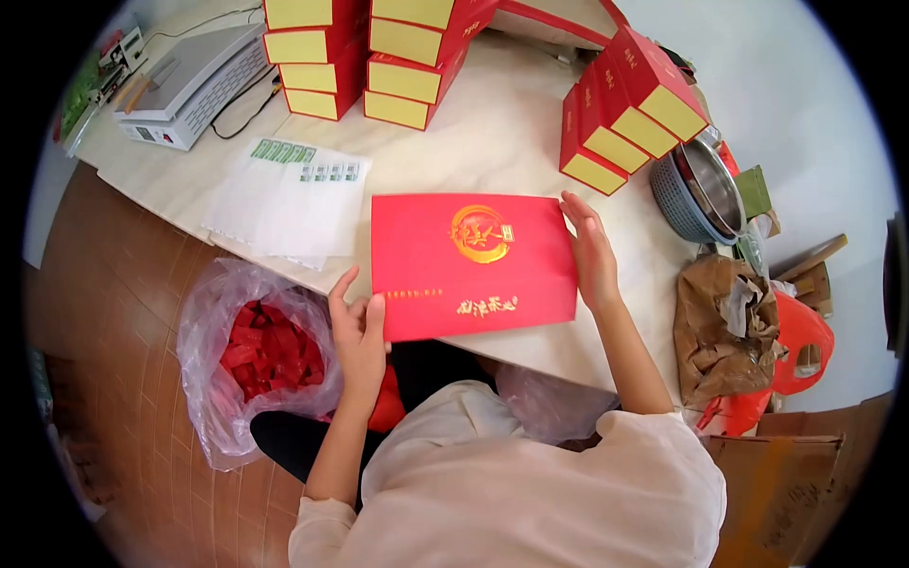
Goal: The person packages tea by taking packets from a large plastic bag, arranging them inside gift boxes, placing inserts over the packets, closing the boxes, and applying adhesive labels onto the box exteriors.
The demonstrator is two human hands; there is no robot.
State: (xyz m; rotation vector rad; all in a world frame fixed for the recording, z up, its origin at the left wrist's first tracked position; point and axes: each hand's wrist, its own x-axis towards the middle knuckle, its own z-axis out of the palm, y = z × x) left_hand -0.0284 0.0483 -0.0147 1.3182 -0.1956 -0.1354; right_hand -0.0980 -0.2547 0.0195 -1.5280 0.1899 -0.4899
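A flat-faced red box with gold lettering and a round gold emblem is held between my two hands at the table's front edge. My left hand grips its lower left corner, thumb on the edge and index finger raised. Along the right side, my right hand presses with its fingers together near the upper corner. Left of the box lie white sheets with green and blue stickers.
Red and yellow boxes stand stacked at the back and back right. A grey appliance sits back left. Baskets and a brown paper bag are at the right. A plastic bag of red pieces is below left.
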